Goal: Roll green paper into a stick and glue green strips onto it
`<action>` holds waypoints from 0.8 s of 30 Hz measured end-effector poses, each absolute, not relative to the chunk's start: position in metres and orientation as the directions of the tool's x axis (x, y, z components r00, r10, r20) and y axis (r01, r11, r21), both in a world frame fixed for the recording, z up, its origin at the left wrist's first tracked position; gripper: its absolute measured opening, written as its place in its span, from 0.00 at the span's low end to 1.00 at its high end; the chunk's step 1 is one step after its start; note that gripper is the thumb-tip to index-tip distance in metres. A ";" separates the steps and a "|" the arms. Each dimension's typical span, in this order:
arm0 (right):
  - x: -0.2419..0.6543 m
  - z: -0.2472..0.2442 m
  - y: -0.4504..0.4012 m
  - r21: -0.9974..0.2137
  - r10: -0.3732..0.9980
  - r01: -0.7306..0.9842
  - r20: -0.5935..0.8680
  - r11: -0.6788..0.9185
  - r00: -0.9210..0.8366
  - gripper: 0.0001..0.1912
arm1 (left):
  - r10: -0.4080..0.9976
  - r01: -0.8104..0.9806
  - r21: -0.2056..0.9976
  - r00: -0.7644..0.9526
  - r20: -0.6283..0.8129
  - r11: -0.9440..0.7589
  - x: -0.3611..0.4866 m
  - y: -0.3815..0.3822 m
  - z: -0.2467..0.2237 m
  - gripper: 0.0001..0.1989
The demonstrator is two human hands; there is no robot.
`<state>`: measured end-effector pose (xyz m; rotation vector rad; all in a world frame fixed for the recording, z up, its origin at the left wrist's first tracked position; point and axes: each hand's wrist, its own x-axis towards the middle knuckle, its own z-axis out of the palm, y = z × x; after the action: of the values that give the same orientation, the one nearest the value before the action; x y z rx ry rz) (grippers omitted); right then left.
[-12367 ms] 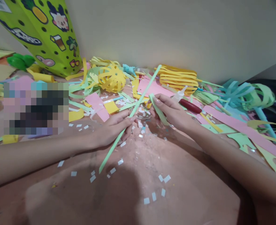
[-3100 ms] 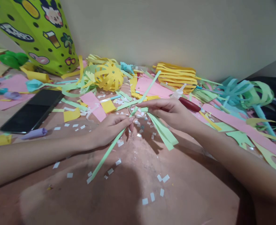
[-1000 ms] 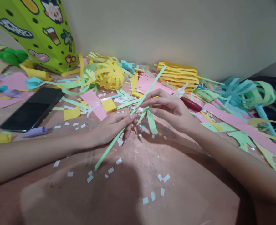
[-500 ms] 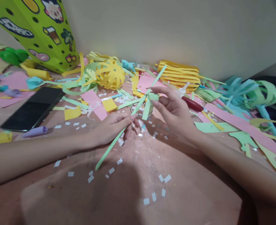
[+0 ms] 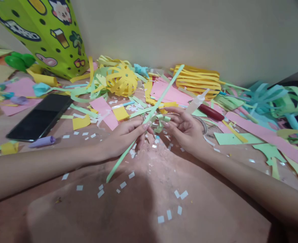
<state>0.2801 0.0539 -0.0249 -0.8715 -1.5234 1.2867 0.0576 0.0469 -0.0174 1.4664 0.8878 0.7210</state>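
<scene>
A long, thin green paper stick (image 5: 167,89) slants across the middle, pinched near its centre between the thumb and fingers of my left hand (image 5: 132,133). Against the stick sits a curled green paper strip (image 5: 160,120), bent into loops. My right hand (image 5: 184,130) grips the strip's end between thumb and fingers, just right of the stick. Behind my right hand are a white glue bottle (image 5: 197,103) and a red-handled tool (image 5: 211,112), its working end hidden. A roll of tape (image 5: 204,125) shows partly past my right knuckles.
Small white paper bits (image 5: 123,185) dot the table (image 5: 209,202). A black phone (image 5: 40,118) lies left, near a green patterned bag (image 5: 63,44). Yellow fringed paper (image 5: 197,81), a yellow paper ball (image 5: 122,79) and coloured scraps line the wall; blue paper curls (image 5: 263,96) stand right.
My right hand has moved slightly down, and the green strip has gone from hanging fairly straight to curled beside the stick. The glue bottle and tape roll show more. The view has shifted slightly.
</scene>
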 end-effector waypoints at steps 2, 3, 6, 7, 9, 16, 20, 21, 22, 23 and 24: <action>0.278 -0.027 0.055 -0.980 0.923 -0.063 0.199 0.189 -0.330 0.16 | 0.866 0.084 0.996 0.498 -0.047 0.006 0.058 0.047 -0.019 0.14; 0.278 -0.028 0.055 -0.982 0.922 -0.066 0.191 0.179 -0.337 0.15 | 0.870 0.077 0.997 0.492 -0.042 0.005 0.058 0.047 -0.020 0.14; 0.276 -0.030 0.055 -0.985 0.911 -0.090 0.169 0.146 -0.375 0.12 | 0.887 0.064 0.998 0.461 -0.036 0.008 0.059 0.048 -0.020 0.14; 0.276 -0.030 0.056 -0.984 0.904 -0.110 0.171 0.138 -0.392 0.13 | 0.891 0.057 0.998 0.453 -0.036 0.012 0.060 0.048 -0.019 0.13; 0.276 -0.030 0.057 -0.981 0.890 -0.158 0.167 0.109 -0.424 0.16 | 0.890 0.038 0.999 0.456 -0.033 0.017 0.061 0.048 -0.018 0.10; 0.276 -0.031 0.064 -0.975 0.852 -0.207 0.044 -0.077 -0.522 0.23 | 0.871 0.037 0.998 0.486 -0.067 0.056 0.060 0.050 -0.018 0.08; 0.275 -0.034 0.067 -0.963 0.847 -0.250 0.047 -0.103 -0.530 0.21 | 0.884 0.069 0.995 0.456 -0.101 0.079 0.060 0.050 -0.015 0.11; 0.274 -0.035 0.067 -0.965 0.850 -0.246 0.050 -0.095 -0.524 0.20 | 0.887 0.070 0.994 0.450 -0.105 0.082 0.061 0.050 -0.014 0.12; 0.274 -0.036 0.067 -0.968 0.853 -0.237 0.053 -0.084 -0.519 0.20 | 0.889 0.069 0.994 0.446 -0.106 0.084 0.061 0.050 -0.013 0.12; 0.273 -0.037 0.067 -0.971 0.854 -0.227 0.059 -0.071 -0.517 0.20 | 0.890 0.070 0.994 0.443 -0.109 0.086 0.061 0.049 -0.012 0.13; 0.273 -0.038 0.066 -0.974 0.850 -0.221 0.066 -0.060 -0.522 0.20 | 0.891 0.069 0.994 0.441 -0.110 0.089 0.062 0.049 -0.011 0.13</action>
<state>0.2729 0.0665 -0.0378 -0.7144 -1.4113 1.6983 0.0617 0.0490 -0.0112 1.3508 0.9435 0.7717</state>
